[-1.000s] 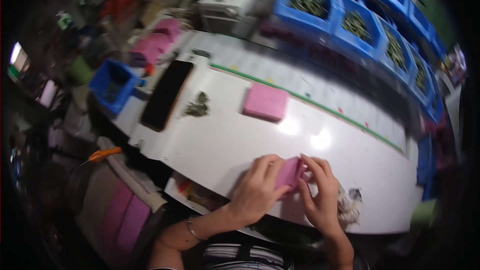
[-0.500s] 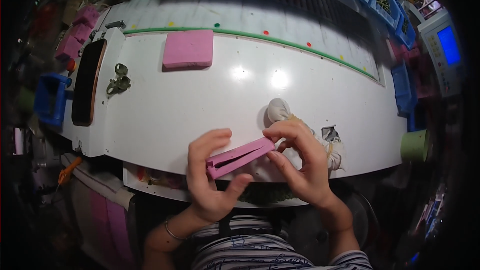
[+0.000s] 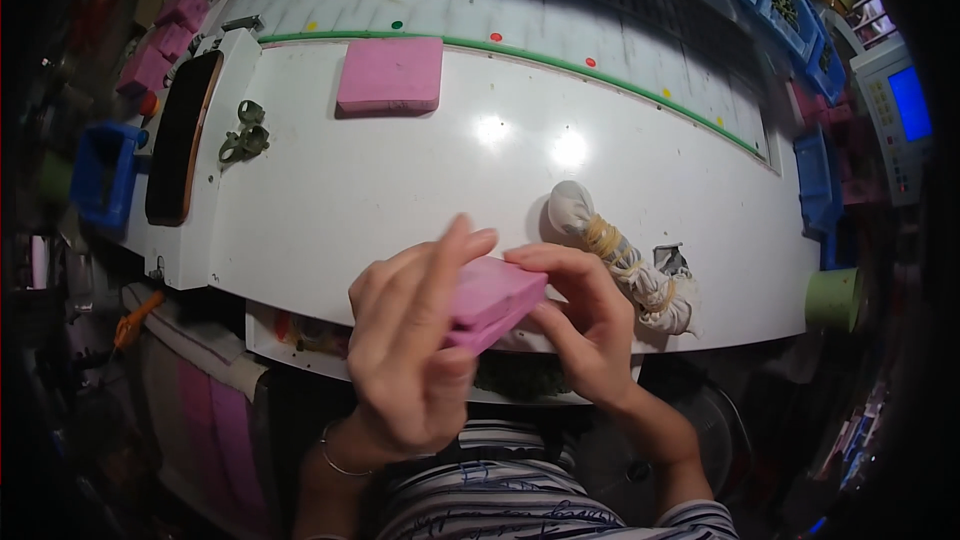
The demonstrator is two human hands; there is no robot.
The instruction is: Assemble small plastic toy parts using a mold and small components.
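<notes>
My right hand (image 3: 590, 325) grips the right end of a pink two-layer rubber mold (image 3: 505, 295), fingers on top and thumb below. A split runs along the mold's near side. At its left end is my left hand (image 3: 405, 340), slightly blurred, with fingers stretched up over the block and the thumb by its lower edge; how firmly it touches is hidden. Right of the mold lies a white cloth pouch (image 3: 655, 292) bound with tan rubber bands. A second pink block (image 3: 392, 75) lies flat at the back of the white table (image 3: 330, 180).
Several dark green rings (image 3: 245, 135) lie at the left, beside a phone (image 3: 185, 140) on a white ledge. Blue bins (image 3: 105, 175) stand at both sides. At the right are a green cup (image 3: 833, 300) and a device with a blue screen (image 3: 908, 105). A green strip (image 3: 560, 62) crosses the back.
The mold has turned so that its upper face shows, and its split looks narrower. My left hand has moved up and over its left end. The whole view has shifted slightly.
</notes>
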